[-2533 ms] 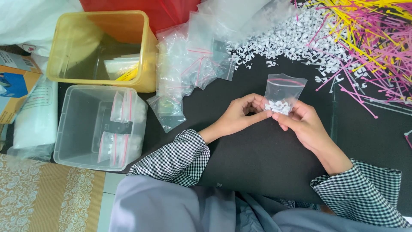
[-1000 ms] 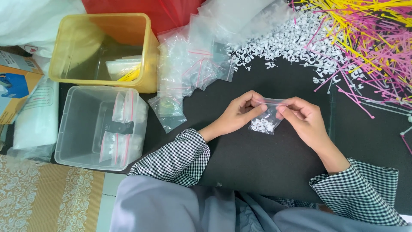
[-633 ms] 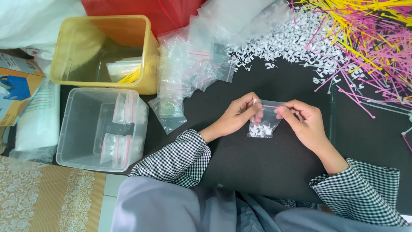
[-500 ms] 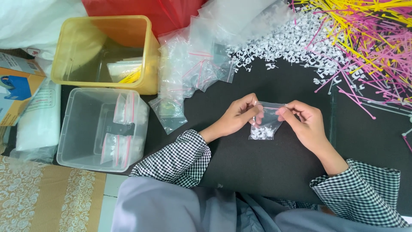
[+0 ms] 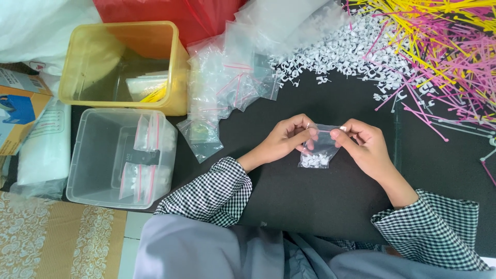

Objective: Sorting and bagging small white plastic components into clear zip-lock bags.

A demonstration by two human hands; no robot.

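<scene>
Lowered bag (image 5: 320, 150) hangs between both hands, table edge far.

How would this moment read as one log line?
left hand: pinching bag top | right hand: pinching bag top | bag: holds white clips

Small clear zip bag (image 5: 320, 150) mid-table, orange-blue carton (image 5: 18, 108) far left, empty bags pile (image 5: 227, 88)

The little bag (image 5: 320, 150) is thin, clear, shiny plastic. The clips (image 5: 315, 161) inside are smooth white plastic. The tabletop (image 5: 315, 201) has a soft, dull black cloth. The clear tub (image 5: 82, 175) and yellow tub (image 5: 178, 77) are smooth plastic.
</scene>
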